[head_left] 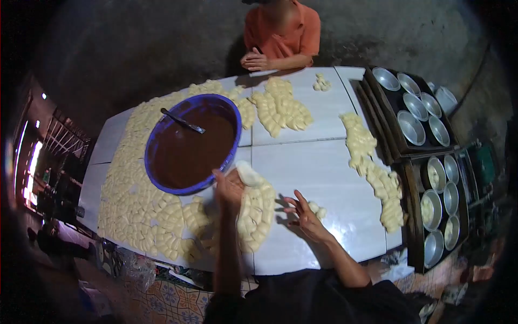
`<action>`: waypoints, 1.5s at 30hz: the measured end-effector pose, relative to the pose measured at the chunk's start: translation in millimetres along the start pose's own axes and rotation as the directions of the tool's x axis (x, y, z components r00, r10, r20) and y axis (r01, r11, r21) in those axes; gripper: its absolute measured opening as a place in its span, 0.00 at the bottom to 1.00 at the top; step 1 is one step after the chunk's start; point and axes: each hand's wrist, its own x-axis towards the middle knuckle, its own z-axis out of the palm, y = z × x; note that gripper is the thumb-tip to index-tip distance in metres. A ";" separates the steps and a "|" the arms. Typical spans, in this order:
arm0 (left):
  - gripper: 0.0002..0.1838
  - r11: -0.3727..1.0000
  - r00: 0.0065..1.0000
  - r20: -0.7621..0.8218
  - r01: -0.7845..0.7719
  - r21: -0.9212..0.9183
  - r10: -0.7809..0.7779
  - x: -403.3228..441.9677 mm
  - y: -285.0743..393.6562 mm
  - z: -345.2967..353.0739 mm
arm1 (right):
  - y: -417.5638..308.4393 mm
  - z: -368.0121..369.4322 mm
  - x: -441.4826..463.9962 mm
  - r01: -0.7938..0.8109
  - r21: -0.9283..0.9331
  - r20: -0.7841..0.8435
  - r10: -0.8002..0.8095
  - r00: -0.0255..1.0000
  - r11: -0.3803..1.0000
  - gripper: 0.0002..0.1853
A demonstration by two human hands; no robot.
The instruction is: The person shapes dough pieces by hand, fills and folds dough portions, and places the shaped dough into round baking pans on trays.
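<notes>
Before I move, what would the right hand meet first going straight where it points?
Probably the strip of dough pieces in front of the right hand; its height above the table is unclear, so it might pass over them.

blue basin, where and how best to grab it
Probably two-handed, at the left and right of the rim of the blue basin, coming from the wearer's side: it is wide and round, and a one-sided lift could spill the brown contents.
</notes>
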 end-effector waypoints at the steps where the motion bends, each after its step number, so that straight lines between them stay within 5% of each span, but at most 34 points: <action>1: 0.51 0.879 0.977 -0.174 -0.025 0.476 0.122 34.7 24.6 -30.2 | 3.2 -1.6 0.3 -0.014 -0.002 -0.034 0.014 0.999 1.000 0.56; 2: 0.48 0.554 0.914 -0.272 0.064 0.830 0.302 65.1 38.0 -63.7 | 7.8 -3.4 0.8 -0.028 -0.003 -0.073 0.028 0.997 1.000 0.54; 4: 0.48 0.122 0.743 -0.313 0.302 0.945 0.592 125.4 5.3 -145.9 | 15.7 -5.4 3.3 -0.037 0.001 -0.114 0.037 0.993 0.999 0.50; 5: 0.52 0.367 0.955 -0.279 0.298 0.881 -0.105 103.5 60.5 -100.3 | 22.0 -3.7 5.6 -0.030 0.054 -0.117 0.036 0.992 0.998 0.46; 9: 0.46 0.310 0.762 -0.499 0.632 0.710 -0.412 95.9 58.7 -80.7 | 23.8 -5.6 10.1 -0.079 0.083 -0.158 0.092 0.983 0.993 0.43; 10: 0.45 0.126 0.942 -0.313 0.298 0.946 0.120 85.2 31.9 -91.8 | 22.7 -5.1 10.3 -0.076 0.121 -0.167 0.096 0.981 0.990 0.42; 11: 0.48 -0.233 0.833 0.106 0.028 0.972 0.542 74.5 23.6 -76.0 | 23.9 -3.8 12.5 -0.019 0.054 -0.177 0.028 0.984 0.998 0.40; 12: 0.48 0.198 0.904 -0.160 0.086 0.977 0.397 59.4 21.2 -60.5 | 23.0 -2.4 16.5 -0.023 0.058 -0.191 0.034 0.981 0.998 0.40; 13: 0.50 0.571 0.929 -0.344 0.208 0.794 0.139 36.4 33.6 -9.3 | 20.8 1.5 18.8 -0.051 0.136 -0.195 0.077 0.978 0.989 0.38; 14: 0.50 0.915 0.932 -0.349 0.221 0.339 -0.096 12.7 19.3 10.7 | 18.1 6.4 20.4 -0.076 0.215 -0.199 0.120 0.973 0.974 0.37; 15: 0.50 0.943 0.928 -0.216 0.324 0.072 -0.303 -3.0 -32.6 -28.3 | 12.6 13.0 24.3 -0.093 0.326 -0.185 0.160 0.970 0.941 0.35; 16: 0.51 0.913 0.913 -0.069 0.393 -0.108 -0.402 -28.7 -16.0 38.5 | 6.8 20.0 23.8 -0.098 0.616 -0.153 0.241 0.958 0.781 0.28; 17: 0.51 0.884 0.908 -0.039 0.395 -0.249 -0.416 -42.7 -40.5 38.3 | 15.5 16.6 17.1 -0.143 0.485 -0.213 0.275 0.937 0.863 0.23; 18: 0.46 0.932 0.901 -0.246 0.332 -0.144 -0.358 -57.0 -52.2 51.3 | 23.5 12.8 11.6 -0.197 0.341 -0.274 0.298 0.915 0.919 0.20; 20: 0.36 0.954 0.886 -0.352 0.277 -0.116 -0.301 -75.8 -67.9 57.0 | 23.0 22.3 4.4 -0.027 0.219 -0.514 0.139 0.847 0.975 0.15; 21: 0.36 0.951 0.886 -0.346 0.286 -0.118 -0.310 -83.6 -67.4 65.2 | 15.3 22.7 -3.5 -0.078 -0.046 -0.514 0.043 0.857 0.996 0.18; 22: 0.31 0.945 0.881 -0.341 0.309 -0.108 -0.327 -91.1 -63.3 77.3 | 5.5 23.8 -14.5 0.041 -0.386 -0.394 -0.205 0.896 0.922 0.20; 24: 0.28 0.934 0.875 -0.327 0.343 -0.102 -0.358 -104.2 -67.4 87.5 | -11.0 28.7 -33.1 0.115 -0.879 -0.113 -0.437 0.892 0.462 0.22; 25: 0.26 0.923 0.940 -0.248 0.297 0.246 -0.236 -111.4 -71.9 84.9 | -18.7 27.1 -41.6 0.155 -0.909 -0.028 -0.425 0.905 0.387 0.21; 26: 0.24 0.808 0.983 -0.114 0.182 0.561 -0.142 -116.8 -78.5 81.0 | -23.7 25.4 -48.4 0.137 -0.912 -0.047 -0.432 0.901 0.385 0.21; 27: 0.17 0.791 0.999 -0.033 0.033 0.611 -0.016 -120.1 -99.8 69.1 | -28.7 22.7 -54.5 0.192 -0.847 -0.069 -0.461 0.885 0.496 0.19; 30: 0.14 0.860 0.982 -0.081 0.189 0.474 -0.171 -135.4 -92.8 104.8 | -29.3 12.1 -75.4 0.189 -0.584 -0.304 -0.428 0.851 0.789 0.11; 32: 0.13 0.894 0.979 -0.083 0.205 0.399 -0.187 -139.8 -99.6 115.7 | -46.0 16.6 -88.6 0.224 -0.655 -0.176 -0.435 0.883 0.722 0.10; 34: 0.09 0.781 0.946 -0.142 0.321 0.535 -0.292 -139.8 -118.9 98.5 | -42.7 19.9 -105.0 0.185 -0.694 -0.169 -0.407 0.897 0.696 0.10; 35: 0.11 0.876 0.918 -0.209 0.387 0.288 -0.337 -141.5 -123.5 112.7 | -36.8 13.4 -115.6 0.093 -0.674 -0.241 -0.337 0.910 0.733 0.11; 38: 0.10 0.857 0.916 -0.237 0.389 0.338 -0.322 -142.6 -147.6 131.1 | -32.1 6.3 -134.8 -0.086 -0.598 -0.440 -0.237 0.866 0.797 0.13; 40: 0.08 0.804 0.929 -0.224 0.367 0.468 -0.294 -140.6 -160.1 128.6 | -30.1 4.6 -142.1 -0.165 -0.532 -0.554 -0.194 0.809 0.830 0.14; 42: 0.06 0.706 0.984 0.031 0.103 0.700 -0.174 -131.3 -164.7 119.4 | -26.7 -7.3 -145.4 -0.222 -0.722 -0.535 -0.326 0.780 0.655 0.18; 43: 0.07 0.618 0.978 0.207 -0.169 0.767 0.011 -130.1 -165.5 121.8 | -30.1 -13.5 -144.2 -0.193 -0.405 -0.492 -0.036 0.870 0.894 0.21; 44: 0.08 0.476 0.928 0.367 -0.348 0.808 0.056 -130.3 -157.2 131.2 | -38.8 -23.2 -151.6 -0.387 0.026 -0.279 0.379 0.882 0.922 0.21; 45: 0.09 0.564 0.943 0.332 -0.268 0.781 -0.010 -131.7 -161.8 126.2 | -42.4 -22.5 -154.1 -0.334 0.014 -0.304 0.322 0.897 0.943 0.21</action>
